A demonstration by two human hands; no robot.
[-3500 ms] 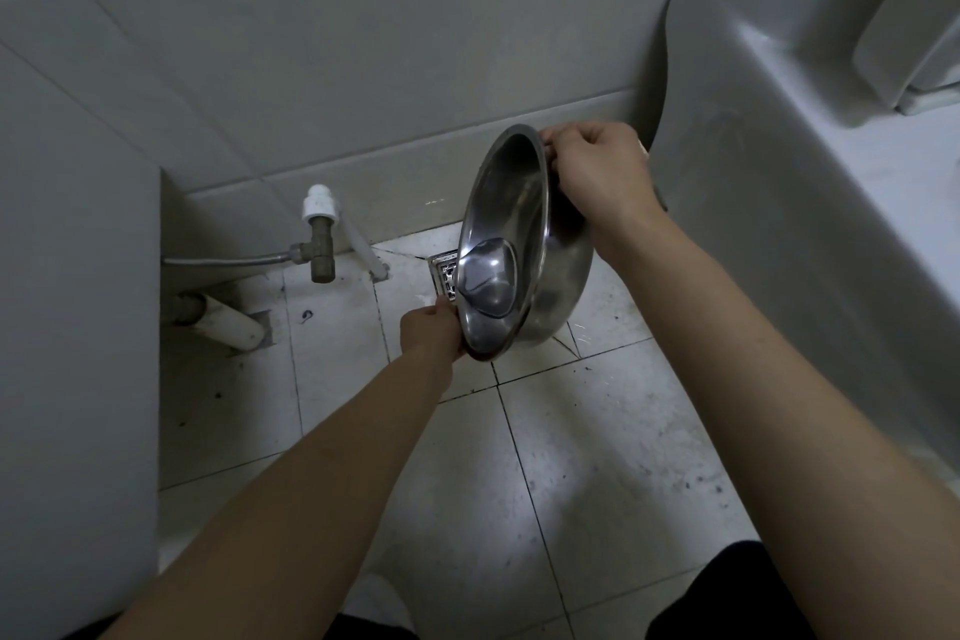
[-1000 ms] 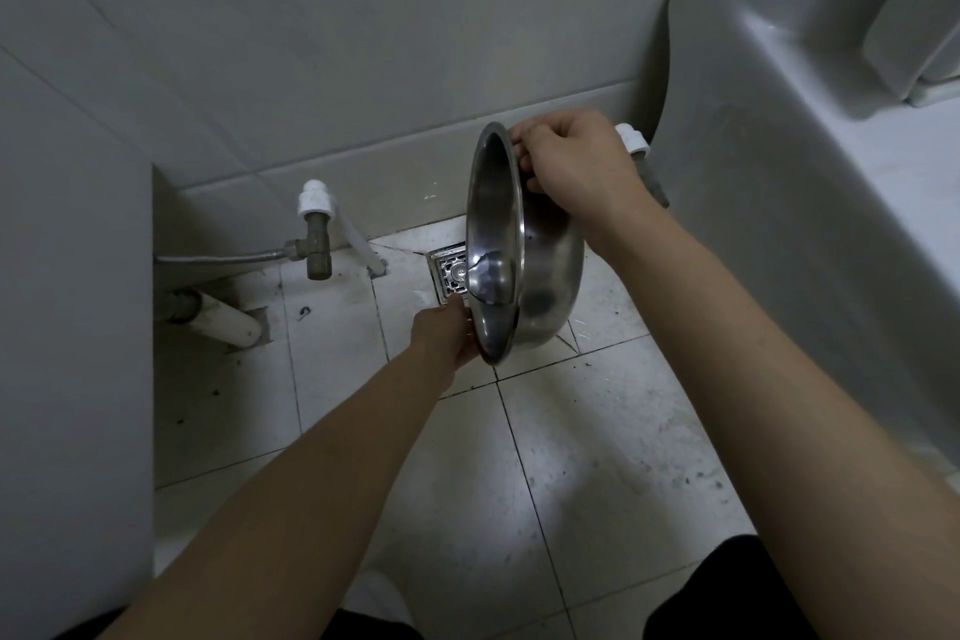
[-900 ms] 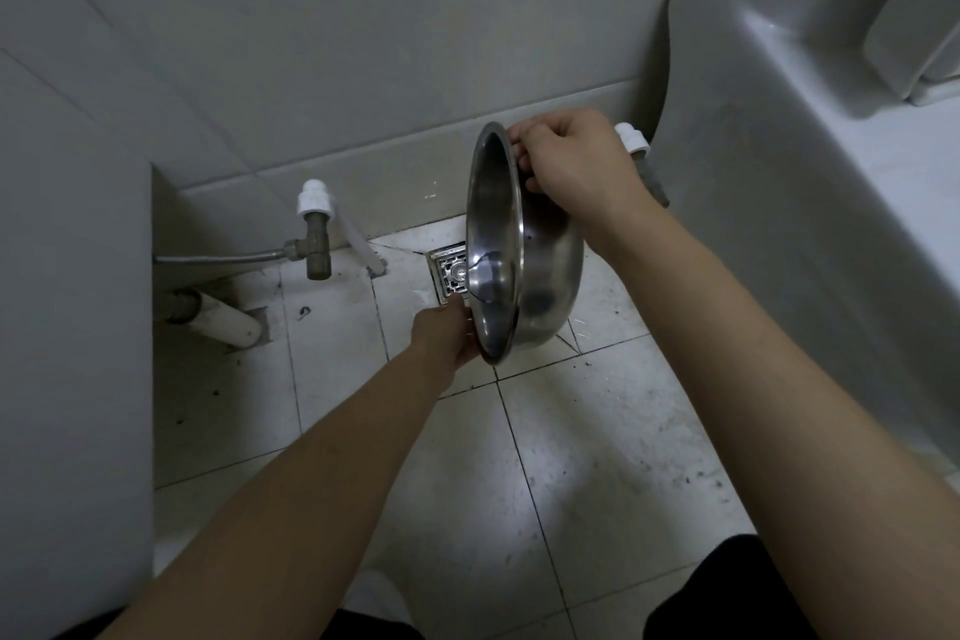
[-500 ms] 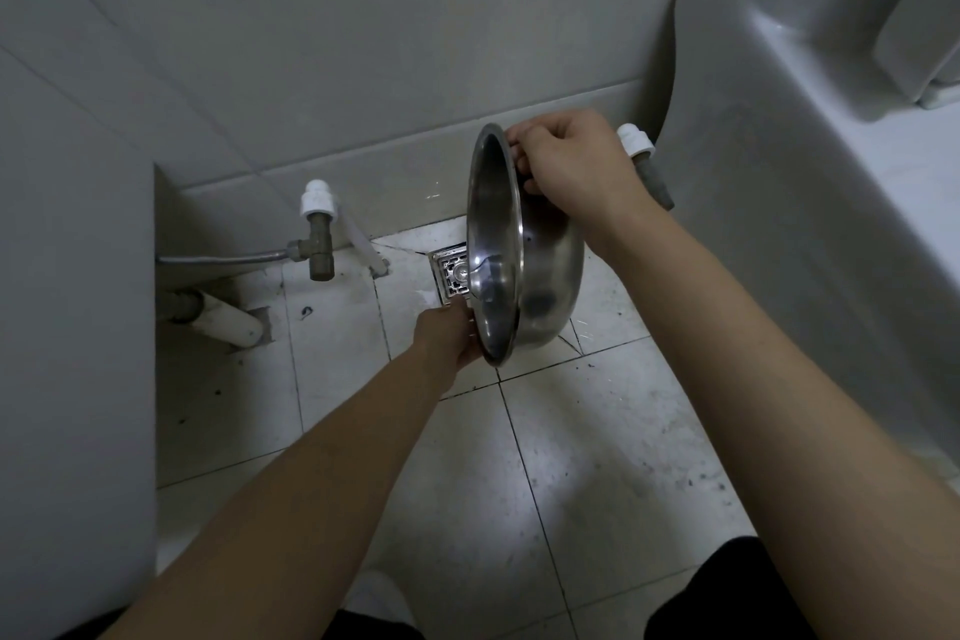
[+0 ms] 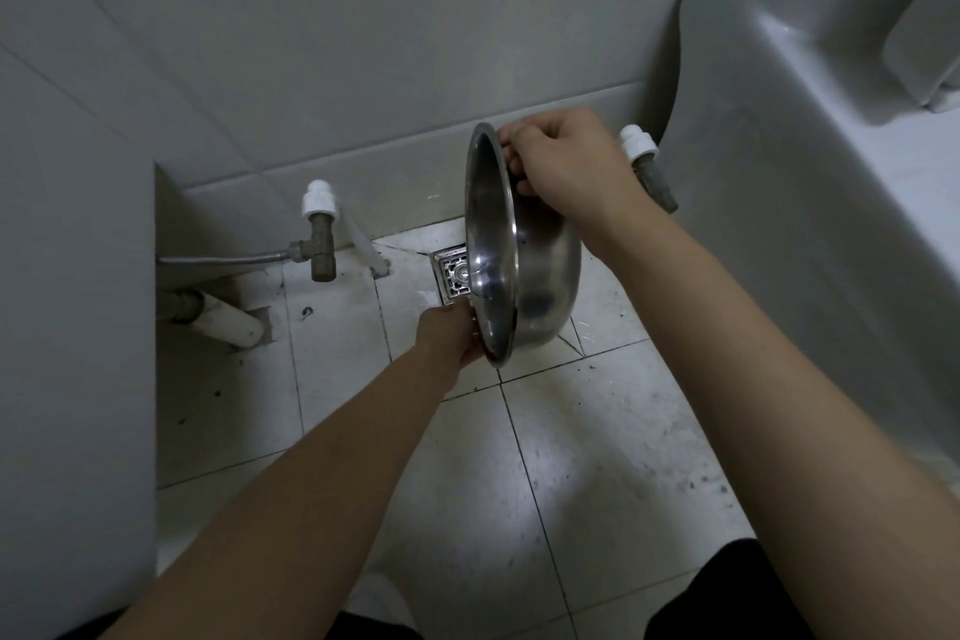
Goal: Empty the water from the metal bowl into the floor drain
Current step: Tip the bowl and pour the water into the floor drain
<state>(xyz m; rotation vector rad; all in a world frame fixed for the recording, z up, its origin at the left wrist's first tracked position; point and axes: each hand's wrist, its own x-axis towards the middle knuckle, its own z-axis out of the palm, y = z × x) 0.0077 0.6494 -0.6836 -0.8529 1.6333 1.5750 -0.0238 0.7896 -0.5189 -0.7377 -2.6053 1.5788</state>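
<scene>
The metal bowl (image 5: 540, 276) is tipped on its side, nearly vertical, with its opening facing left above the square metal floor drain (image 5: 451, 276). My right hand (image 5: 566, 172) grips the bowl's upper rim, fingers curled over the edge. My left hand (image 5: 451, 335) pinches the lower rim from the left. The bowl covers the drain's right part. I cannot make out water inside the bowl or falling from it.
A brass valve with a white cap (image 5: 319, 229) and a hose stand left of the drain by the wall. A white pipe (image 5: 228, 322) lies on the floor. A second capped pipe (image 5: 647, 166) sits behind my right hand. A large white fixture (image 5: 810, 182) fills the right side.
The bowl has turned from a slanted tilt to nearly vertical over the drain. Both hands keep their hold on the rim and have barely shifted in the last second.
</scene>
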